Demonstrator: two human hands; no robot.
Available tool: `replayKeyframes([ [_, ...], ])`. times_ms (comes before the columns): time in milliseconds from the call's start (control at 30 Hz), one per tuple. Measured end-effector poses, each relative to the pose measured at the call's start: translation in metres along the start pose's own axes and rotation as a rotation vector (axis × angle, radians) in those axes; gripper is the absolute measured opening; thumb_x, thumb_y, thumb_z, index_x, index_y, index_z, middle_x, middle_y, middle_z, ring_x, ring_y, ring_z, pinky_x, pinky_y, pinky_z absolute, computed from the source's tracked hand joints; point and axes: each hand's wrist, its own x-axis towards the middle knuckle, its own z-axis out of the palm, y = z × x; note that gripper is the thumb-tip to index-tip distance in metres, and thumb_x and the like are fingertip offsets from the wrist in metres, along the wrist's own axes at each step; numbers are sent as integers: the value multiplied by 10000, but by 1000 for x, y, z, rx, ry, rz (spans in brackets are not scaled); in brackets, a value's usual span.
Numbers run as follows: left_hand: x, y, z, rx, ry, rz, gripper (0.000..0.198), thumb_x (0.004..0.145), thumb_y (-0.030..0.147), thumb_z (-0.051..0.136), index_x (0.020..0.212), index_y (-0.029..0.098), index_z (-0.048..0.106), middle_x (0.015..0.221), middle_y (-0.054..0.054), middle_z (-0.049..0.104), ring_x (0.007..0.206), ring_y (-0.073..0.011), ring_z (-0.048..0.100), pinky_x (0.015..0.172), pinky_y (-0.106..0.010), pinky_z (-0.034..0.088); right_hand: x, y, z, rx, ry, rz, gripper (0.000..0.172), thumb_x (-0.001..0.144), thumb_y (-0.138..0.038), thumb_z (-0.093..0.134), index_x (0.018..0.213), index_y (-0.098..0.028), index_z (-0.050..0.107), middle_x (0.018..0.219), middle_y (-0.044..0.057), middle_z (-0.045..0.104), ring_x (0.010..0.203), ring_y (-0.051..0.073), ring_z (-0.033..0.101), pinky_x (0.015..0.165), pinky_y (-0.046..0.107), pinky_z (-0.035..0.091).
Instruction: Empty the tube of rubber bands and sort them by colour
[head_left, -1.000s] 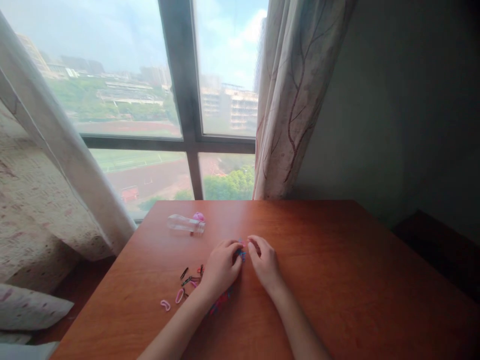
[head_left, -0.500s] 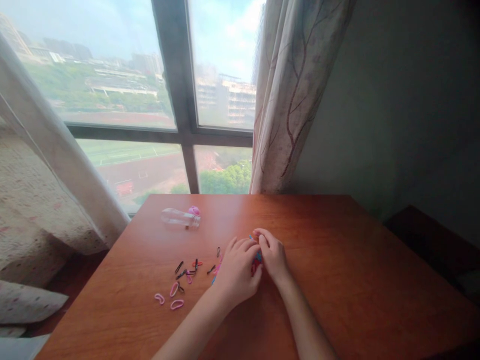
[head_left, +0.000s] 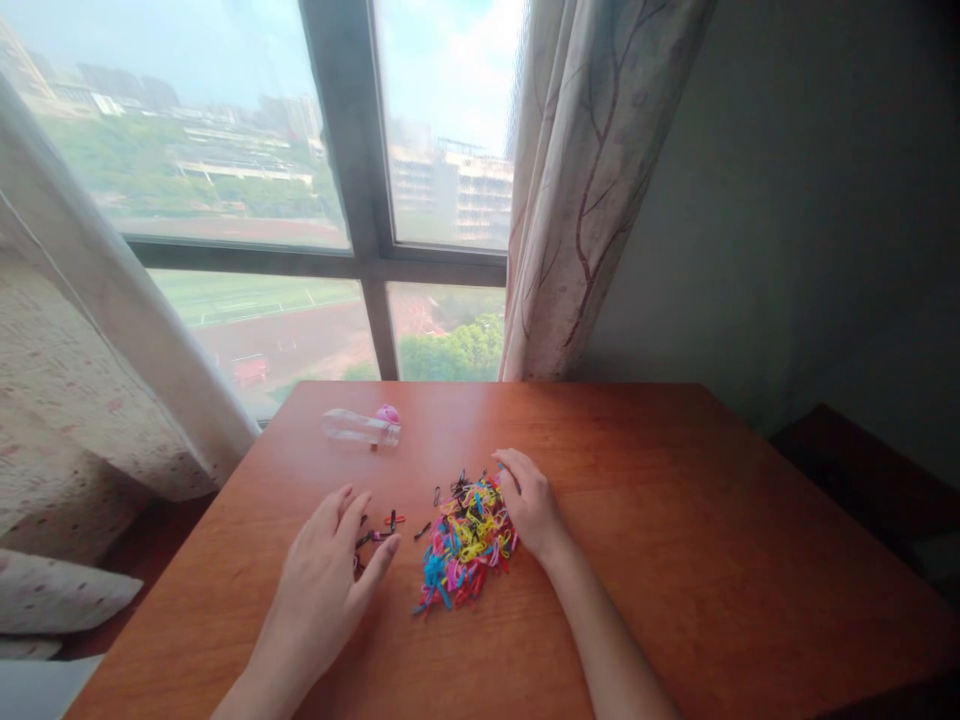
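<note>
A heap of small elastic hair bands (head_left: 472,530) in yellow, blue, pink, red and black lies in the middle of the table. Resting against its right edge is my right hand (head_left: 531,505), fingers extended and slightly curved, nothing visibly held. My left hand (head_left: 326,570) is to the left of the heap, thumb and fingers spread, over a few loose bands. Between it and the heap, some black and red bands (head_left: 393,520) show. The left hand hides others.
A clear plastic bottle (head_left: 358,428) lies on its side at the back left, beside a pink cap-like object (head_left: 388,412). The wooden table (head_left: 690,520) meets a window with a curtain (head_left: 592,180) at its right.
My left hand has moved left from the heap to the loose bands, uncovering the heap. My right hand has shifted slightly and its fingers have loosened.
</note>
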Motion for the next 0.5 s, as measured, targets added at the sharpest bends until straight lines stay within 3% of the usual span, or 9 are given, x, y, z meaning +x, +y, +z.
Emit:
replayKeyframes([
  [67, -7, -5, 6, 59, -16, -10, 555, 880, 552, 465, 1234, 140, 574, 1350, -208, 541, 1292, -377, 474, 1055, -549, 396, -1, -2, 3, -36, -15, -24, 351, 894, -198, 437, 1114, -174, 709, 1171, 97, 694, 1186, 226, 578, 1107, 415, 390],
  [167, -10, 8, 14, 90, -40, 41, 540, 901, 516, 469, 1289, 151, 556, 1390, -196, 530, 1332, -375, 433, 1089, -596, 327, -5, -6, 7, -104, -46, -76, 374, 899, -168, 406, 1135, -168, 696, 1174, 95, 691, 1190, 229, 569, 1106, 434, 392],
  [367, 4, 65, 26, -133, -75, 159, 523, 902, 460, 530, 1349, 188, 515, 1400, -153, 537, 1311, -329, 470, 1087, -526, 385, -13, -12, 12, -79, -76, -124, 436, 806, -113, 409, 1143, -137, 685, 1195, 111, 681, 1193, 251, 559, 1114, 447, 378],
  [500, 13, 103, 36, -341, -116, 216, 491, 920, 357, 529, 1380, 200, 463, 1428, -146, 507, 1320, -297, 469, 1087, -489, 402, -12, -9, 6, 55, -50, -41, 433, 788, -143, 400, 1103, -131, 695, 1164, 117, 692, 1137, 247, 602, 1054, 409, 441],
])
